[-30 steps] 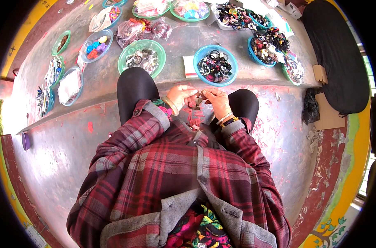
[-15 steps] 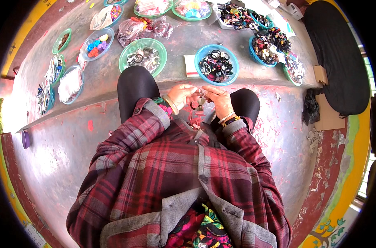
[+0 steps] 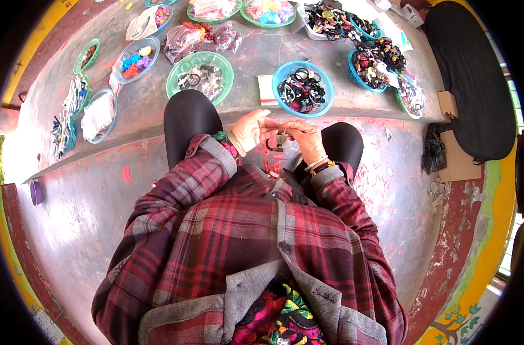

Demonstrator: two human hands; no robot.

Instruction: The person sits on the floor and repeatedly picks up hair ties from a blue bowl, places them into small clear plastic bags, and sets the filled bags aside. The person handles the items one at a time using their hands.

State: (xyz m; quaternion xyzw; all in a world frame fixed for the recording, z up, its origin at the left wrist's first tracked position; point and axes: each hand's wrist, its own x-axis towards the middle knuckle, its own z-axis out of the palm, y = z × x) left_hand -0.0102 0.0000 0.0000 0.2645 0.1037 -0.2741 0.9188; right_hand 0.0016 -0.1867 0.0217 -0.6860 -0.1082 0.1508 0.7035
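My left hand (image 3: 250, 132) and my right hand (image 3: 308, 141) meet between my knees, fingertips close together. From the pinched fingers of my right hand hangs a small dark looped band, apparently a hair tie (image 3: 275, 148). The fingers of my left hand reach across to the same spot and press together; what they grip there is too small to tell. Just beyond my hands, a blue basket (image 3: 275, 99) holds dark hair ties. To its left a green basket (image 3: 172, 86) contains small items in clear plastic.
A low grey ledge (image 3: 247, 86) carries more baskets and a clear bag of red items (image 3: 184, 43). A white card or box (image 3: 266, 90) lies beside the blue basket. Red scraps (image 3: 383, 172) litter the floor. At the right are a black bag (image 3: 433, 154) and cardboard (image 3: 458, 161).
My left hand has turned slightly, its fingers now straighter toward the right hand. My right fingertips have closed in a tighter pinch, and the dangling band has shifted a little.
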